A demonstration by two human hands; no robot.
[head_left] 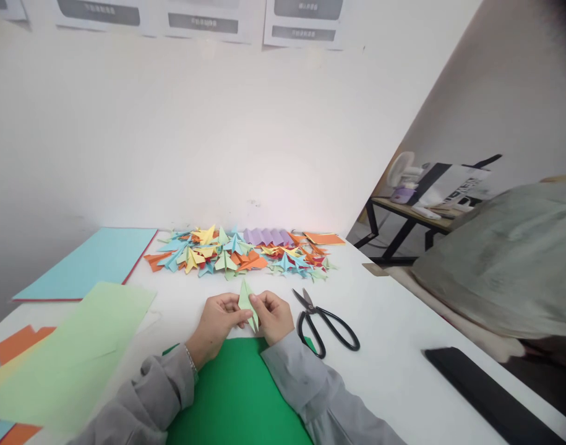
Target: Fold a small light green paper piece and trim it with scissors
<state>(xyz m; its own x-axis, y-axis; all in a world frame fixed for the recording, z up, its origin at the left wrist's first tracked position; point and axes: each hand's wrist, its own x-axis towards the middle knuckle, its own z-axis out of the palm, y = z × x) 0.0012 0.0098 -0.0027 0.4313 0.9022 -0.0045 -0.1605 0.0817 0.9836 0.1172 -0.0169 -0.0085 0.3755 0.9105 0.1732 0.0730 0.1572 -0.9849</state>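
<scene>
Just past the green sheet (239,395) on the desk (385,395), holds the light green folded paper (245,298) pinched between left hand (216,322) and right hand (274,316), long axis running near to far, pointed tip toward the wall (245,136), slightly left.

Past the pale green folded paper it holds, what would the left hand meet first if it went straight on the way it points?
Most likely the right hand: the fingers of the left hand point across the folded paper toward it, though depth is unclear from one view.
</scene>
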